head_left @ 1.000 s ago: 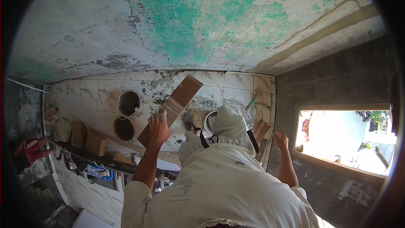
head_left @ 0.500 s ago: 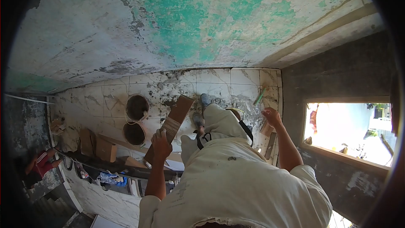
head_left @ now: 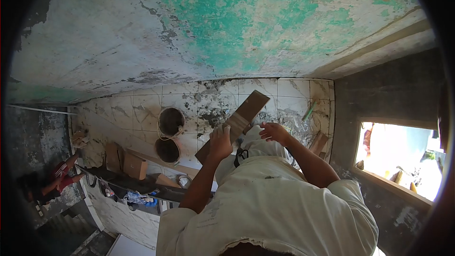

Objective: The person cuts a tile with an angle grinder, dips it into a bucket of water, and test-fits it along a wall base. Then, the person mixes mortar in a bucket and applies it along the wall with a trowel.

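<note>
A long, flat piece of brown cardboard slants up and to the right in front of my body, with paler stripes across its middle. My left hand is closed on it at the left edge, near the middle of its length. Close to its right side is my right hand, fingers apart and holding nothing; I cannot tell whether it touches the cardboard. My trousers and feet are partly hidden beneath the piece and my arms.
Two buckets stand on the stained tile floor to the left. Cardboard boxes lie beyond a dark ledge. A green tool rests at right, near the window opening. Another person is at far left.
My left hand has brought the cardboard right and across my legs. My right hand has swung inward from the right to near the cardboard. The whole view has shifted slightly.
</note>
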A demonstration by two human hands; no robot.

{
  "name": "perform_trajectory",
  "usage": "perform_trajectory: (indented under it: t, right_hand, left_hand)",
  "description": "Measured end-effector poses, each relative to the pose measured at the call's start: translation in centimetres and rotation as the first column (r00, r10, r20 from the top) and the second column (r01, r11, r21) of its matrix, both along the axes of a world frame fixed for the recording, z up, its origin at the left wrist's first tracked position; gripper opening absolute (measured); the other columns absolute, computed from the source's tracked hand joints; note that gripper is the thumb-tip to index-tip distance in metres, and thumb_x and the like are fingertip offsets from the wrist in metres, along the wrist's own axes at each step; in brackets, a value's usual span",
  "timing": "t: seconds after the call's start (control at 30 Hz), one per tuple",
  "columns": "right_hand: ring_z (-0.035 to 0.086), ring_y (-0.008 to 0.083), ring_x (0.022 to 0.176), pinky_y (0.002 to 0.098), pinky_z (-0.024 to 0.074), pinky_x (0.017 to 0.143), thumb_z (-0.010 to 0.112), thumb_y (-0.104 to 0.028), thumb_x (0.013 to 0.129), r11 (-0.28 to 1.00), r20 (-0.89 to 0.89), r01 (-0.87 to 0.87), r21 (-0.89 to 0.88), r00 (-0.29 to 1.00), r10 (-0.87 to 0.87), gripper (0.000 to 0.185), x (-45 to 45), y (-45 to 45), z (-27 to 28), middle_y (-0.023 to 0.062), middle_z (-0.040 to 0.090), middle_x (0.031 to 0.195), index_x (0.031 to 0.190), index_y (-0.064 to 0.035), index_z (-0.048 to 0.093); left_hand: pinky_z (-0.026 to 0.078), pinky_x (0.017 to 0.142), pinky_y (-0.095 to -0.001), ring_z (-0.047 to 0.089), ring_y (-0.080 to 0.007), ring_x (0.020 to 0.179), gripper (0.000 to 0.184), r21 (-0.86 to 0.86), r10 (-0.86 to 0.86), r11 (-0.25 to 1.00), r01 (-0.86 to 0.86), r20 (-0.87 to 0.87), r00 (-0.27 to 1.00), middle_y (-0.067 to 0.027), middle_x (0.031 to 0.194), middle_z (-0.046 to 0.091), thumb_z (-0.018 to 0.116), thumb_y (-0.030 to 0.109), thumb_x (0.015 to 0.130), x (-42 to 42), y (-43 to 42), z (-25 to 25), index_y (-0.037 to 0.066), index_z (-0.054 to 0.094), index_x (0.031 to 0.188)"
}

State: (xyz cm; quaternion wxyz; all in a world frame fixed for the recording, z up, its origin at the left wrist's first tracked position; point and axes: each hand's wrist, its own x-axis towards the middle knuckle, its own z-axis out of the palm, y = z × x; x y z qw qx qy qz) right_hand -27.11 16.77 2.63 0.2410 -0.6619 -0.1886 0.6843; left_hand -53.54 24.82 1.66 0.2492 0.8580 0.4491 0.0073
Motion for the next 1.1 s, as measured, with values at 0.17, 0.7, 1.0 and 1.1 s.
perform_trajectory:
  t: [0.17, 0.7, 1.0, 1.1]
  right_hand:
    - [0.06, 0.0237, 0.106, 0.0411, 0.049, 0.091, 0.052, -0.052, 0.093, 0.95, -0.316, 0.311, 0.022, 0.904, -0.289, 0.057, -1.6, 1.9, -0.8, 0.0155, 0.06, 0.116, 0.125, -0.0051, 0.047]
    - [0.064, 0.0325, 0.102, 0.0483, 0.0544, 0.089, 0.049, -0.015, 0.094, 0.505, -0.18, 0.863, -0.013, 0.495, -0.85, 0.028, 2.2, 6.5, -8.9, 0.0185, 0.062, 0.113, 0.115, 0.0043, 0.053]
    - [0.069, 0.0297, 0.087, 0.0409, 0.0623, 0.068, 0.051, -0.005, 0.087, 0.333, -0.033, 0.942, -0.049, 0.332, -0.943, 0.027, 4.9, 10.5, -27.1, 0.0154, 0.064, 0.104, 0.113, 0.0022, 0.054]
    - [0.07, 0.031, 0.08, 0.037, 0.0624, 0.06, 0.051, -0.005, 0.088, 0.366, 0.178, 0.93, -0.038, 0.367, -0.913, 0.023, 7.9, 12.6, -37.0, 0.0171, 0.065, 0.094, 0.108, 0.0051, 0.055]
  left_hand:
    - [0.037, 0.093, -0.0505, 0.048, -0.0388, 0.112, 0.062, 0.031, -0.246, 0.969, 0.244, 0.079, 0.966, -0.0236, 0.123, 0.048, 0.065, 0.009, 0.067, 6.8, 3.4, 0.7, 0.003, 0.044, 0.125]
    - [0.025, 0.108, -0.0595, 0.026, -0.0443, 0.137, 0.092, -0.322, -0.607, 0.769, 0.552, -0.097, 0.789, -0.0249, 0.149, 0.026, 0.078, 0.04, 0.071, 7.0, 14.5, -7.5, 0.012, 0.03, 0.145]
    - [0.053, 0.076, -0.0452, 0.064, -0.0391, 0.092, 0.046, -0.229, -0.739, 0.663, 0.713, -0.046, 0.672, -0.0244, 0.109, 0.061, 0.061, 0.013, 0.086, 9.3, 20.9, -25.7, 0.003, 0.048, 0.129]
    - [0.053, 0.072, -0.0452, 0.064, -0.0393, 0.086, 0.036, -0.186, -0.69, 0.709, 0.68, 0.015, 0.723, -0.022, 0.097, 0.063, 0.059, 0.01, 0.087, 12.3, 21.8, -37.6, 0.001, 0.053, 0.121]
